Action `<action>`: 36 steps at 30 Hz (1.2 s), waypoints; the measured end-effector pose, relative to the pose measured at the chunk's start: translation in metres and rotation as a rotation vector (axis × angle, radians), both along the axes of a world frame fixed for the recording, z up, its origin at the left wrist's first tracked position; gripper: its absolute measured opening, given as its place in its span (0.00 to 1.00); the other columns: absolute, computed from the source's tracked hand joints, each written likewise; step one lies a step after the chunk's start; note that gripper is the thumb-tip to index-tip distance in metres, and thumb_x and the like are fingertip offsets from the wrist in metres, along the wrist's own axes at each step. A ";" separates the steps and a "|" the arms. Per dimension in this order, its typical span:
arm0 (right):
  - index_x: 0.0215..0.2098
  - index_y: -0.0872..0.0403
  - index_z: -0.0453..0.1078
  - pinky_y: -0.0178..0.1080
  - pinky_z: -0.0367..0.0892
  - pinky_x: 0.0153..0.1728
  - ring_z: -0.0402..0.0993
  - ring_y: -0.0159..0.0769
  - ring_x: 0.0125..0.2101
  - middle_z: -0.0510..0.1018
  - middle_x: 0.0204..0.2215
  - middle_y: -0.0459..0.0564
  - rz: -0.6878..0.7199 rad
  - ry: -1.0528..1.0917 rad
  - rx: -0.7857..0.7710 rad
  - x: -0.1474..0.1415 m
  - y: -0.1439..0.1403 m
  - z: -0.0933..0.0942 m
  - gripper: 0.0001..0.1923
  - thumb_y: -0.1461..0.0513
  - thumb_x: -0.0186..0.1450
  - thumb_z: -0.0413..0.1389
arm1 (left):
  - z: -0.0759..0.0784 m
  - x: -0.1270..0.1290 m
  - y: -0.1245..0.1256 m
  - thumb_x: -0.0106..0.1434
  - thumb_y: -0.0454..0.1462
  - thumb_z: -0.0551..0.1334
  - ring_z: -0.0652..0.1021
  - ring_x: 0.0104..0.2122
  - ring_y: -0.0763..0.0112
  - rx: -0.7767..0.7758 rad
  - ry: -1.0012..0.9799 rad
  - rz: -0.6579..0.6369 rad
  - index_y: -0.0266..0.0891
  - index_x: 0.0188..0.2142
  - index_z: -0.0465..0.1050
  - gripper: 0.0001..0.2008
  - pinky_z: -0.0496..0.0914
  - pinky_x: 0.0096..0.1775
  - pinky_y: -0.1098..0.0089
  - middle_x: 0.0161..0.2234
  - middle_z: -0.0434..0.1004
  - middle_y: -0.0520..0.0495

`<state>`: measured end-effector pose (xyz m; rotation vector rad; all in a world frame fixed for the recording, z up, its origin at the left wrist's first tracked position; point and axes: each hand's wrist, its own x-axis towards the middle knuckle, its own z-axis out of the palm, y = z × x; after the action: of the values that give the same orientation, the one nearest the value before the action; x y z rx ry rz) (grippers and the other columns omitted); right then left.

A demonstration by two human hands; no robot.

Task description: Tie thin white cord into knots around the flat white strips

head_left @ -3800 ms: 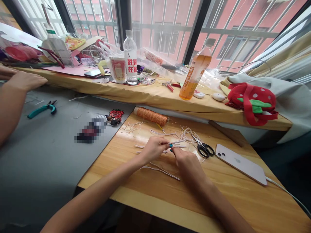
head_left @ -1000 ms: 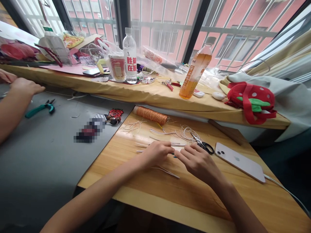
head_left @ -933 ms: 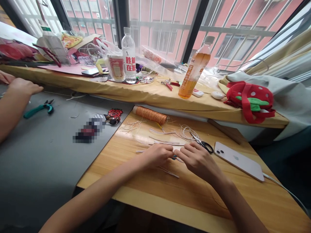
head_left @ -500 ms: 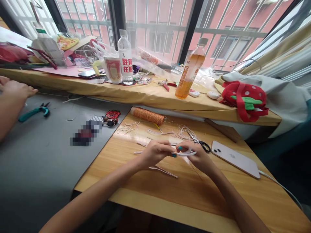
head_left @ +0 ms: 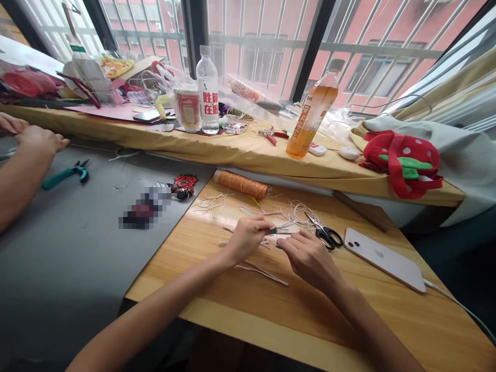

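Note:
Over the wooden table, my left hand [head_left: 248, 238] is closed in a pinch on a white cord [head_left: 287, 225], whose free end sticks out to the right. My right hand [head_left: 310, 254] is closed just beside it, thumb and forefinger pinching what looks like a thin thread [head_left: 277, 238] that runs up to the left fingertips. Loose pale cords [head_left: 263, 274] lie on the wood under my hands. Black-handled scissors [head_left: 328, 236] rest beyond my right hand, by a coil of white cord [head_left: 300, 212]. A spool of orange thread [head_left: 243, 185] lies at the table's back.
At right lies a pink phone [head_left: 383, 258] with a cable. The cloth-covered sill [head_left: 232, 150] carries a tea bottle [head_left: 313, 113], a water bottle [head_left: 208, 93] and a red bag [head_left: 405, 160]. Another person's hands [head_left: 36, 139] are at far left, near teal pliers [head_left: 65, 176].
My hands have come slightly apart, and the right one has turned knuckles up. The white cord now points up and right from my left fingers. The whole view has shifted a little.

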<state>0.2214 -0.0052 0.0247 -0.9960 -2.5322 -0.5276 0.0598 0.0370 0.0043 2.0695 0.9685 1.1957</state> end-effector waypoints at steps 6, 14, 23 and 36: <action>0.26 0.57 0.68 0.36 0.51 0.28 0.58 0.32 0.22 0.67 0.17 0.46 0.004 -0.133 0.183 0.004 -0.008 0.017 0.13 0.71 0.61 0.44 | -0.010 -0.001 0.001 0.56 0.29 0.54 0.69 0.24 0.78 0.173 0.260 -0.163 0.36 0.30 0.74 0.10 0.62 0.27 0.78 0.24 0.69 0.49; 0.26 0.56 0.68 0.35 0.52 0.28 0.59 0.31 0.22 0.69 0.18 0.47 0.021 -0.001 -0.067 0.017 -0.003 0.026 0.16 0.71 0.62 0.41 | -0.005 -0.001 -0.005 0.58 0.30 0.52 0.71 0.26 0.76 0.212 0.272 -0.402 0.36 0.31 0.73 0.11 0.64 0.30 0.77 0.26 0.72 0.47; 0.25 0.55 0.68 0.31 0.58 0.25 0.65 0.29 0.23 0.73 0.22 0.46 0.117 0.512 -0.795 0.018 -0.003 0.034 0.12 0.63 0.62 0.46 | 0.015 0.001 -0.021 0.54 0.32 0.57 0.71 0.24 0.77 -0.257 -0.186 -0.560 0.34 0.26 0.75 0.08 0.66 0.26 0.77 0.25 0.73 0.46; 0.23 0.54 0.63 0.32 0.55 0.20 0.62 0.30 0.19 0.67 0.18 0.44 -0.287 0.839 -0.612 -0.022 -0.012 -0.007 0.14 0.58 0.63 0.42 | 0.012 -0.001 -0.005 0.52 0.36 0.59 0.62 0.17 0.82 -0.495 -0.314 -0.188 0.32 0.21 0.72 0.09 0.59 0.20 0.79 0.17 0.63 0.53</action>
<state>0.1997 -0.0171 0.0175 -1.4095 -1.7903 0.5518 0.0589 0.0315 0.0160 1.4956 0.8006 1.0188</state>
